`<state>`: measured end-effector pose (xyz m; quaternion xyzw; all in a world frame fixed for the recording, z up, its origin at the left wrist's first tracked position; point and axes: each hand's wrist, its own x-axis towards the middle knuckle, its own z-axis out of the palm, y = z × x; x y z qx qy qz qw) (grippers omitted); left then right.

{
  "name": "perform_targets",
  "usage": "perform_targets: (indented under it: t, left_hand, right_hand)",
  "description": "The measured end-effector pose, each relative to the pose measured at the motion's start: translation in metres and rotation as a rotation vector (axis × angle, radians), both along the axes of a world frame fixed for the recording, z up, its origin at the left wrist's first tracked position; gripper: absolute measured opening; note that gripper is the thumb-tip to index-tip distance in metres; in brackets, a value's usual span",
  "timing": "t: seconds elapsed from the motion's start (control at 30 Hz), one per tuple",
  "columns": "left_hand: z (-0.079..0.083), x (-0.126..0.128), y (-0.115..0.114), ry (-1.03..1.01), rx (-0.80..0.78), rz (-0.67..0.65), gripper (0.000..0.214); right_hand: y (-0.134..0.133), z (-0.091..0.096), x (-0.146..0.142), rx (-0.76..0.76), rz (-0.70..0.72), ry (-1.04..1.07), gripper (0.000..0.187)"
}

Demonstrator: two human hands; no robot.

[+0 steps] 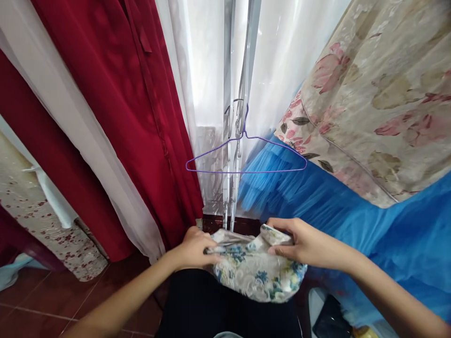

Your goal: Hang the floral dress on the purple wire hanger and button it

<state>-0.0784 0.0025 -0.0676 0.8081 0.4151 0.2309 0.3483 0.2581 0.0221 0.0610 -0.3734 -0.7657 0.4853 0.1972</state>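
A folded piece of pale cloth with a blue flower print (259, 274) hangs between my two hands at the bottom middle. My left hand (195, 249) is closed on its left top edge. My right hand (305, 244) pinches the right top edge, fingers bent over the fabric. Straight above, a thin purple wire hanger (246, 162) hangs bare from a shiny metal rail upright (234, 94).
Red garments (116, 103) and white sheer cloth (70, 117) hang on the left. A beige flowered fabric (380, 103) and bright blue tulle (352, 211) fill the right. Dark red floor tiles (52, 305) lie below left. A speckled pale garment (35, 211) hangs at far left.
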Motion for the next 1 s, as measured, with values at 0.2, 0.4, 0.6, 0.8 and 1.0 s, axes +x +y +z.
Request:
perform_targets:
  t: [0.2, 0.4, 0.6, 0.8, 1.0]
  left_hand:
    - [0.040, -0.053, 0.044, -0.035, 0.221, 0.350, 0.015]
    - [0.098, -0.082, 0.079, 0.328, 0.436, 0.448, 0.019]
    - [0.142, -0.091, 0.111, 0.427, 0.560, 0.610, 0.015]
    - [0.161, -0.091, 0.121, 0.436, 0.542, 0.595, 0.016]
    - [0.181, -0.048, 0.107, 0.314, 0.780, 0.408, 0.009]
  right_hand:
    - [0.038, -0.002, 0.002, 0.151, 0.068, -0.114, 0.014]
    - [0.092, 0.011, -0.009, 0.496, -0.257, 0.006, 0.045]
    - [0.138, 0.016, -0.037, 0.648, -0.380, -0.211, 0.030]
    - [0.137, 0.011, -0.055, 0.761, -0.543, -0.548, 0.023]
    - [0.121, 0.012, -0.075, 0.824, -0.449, -0.656, 0.018]
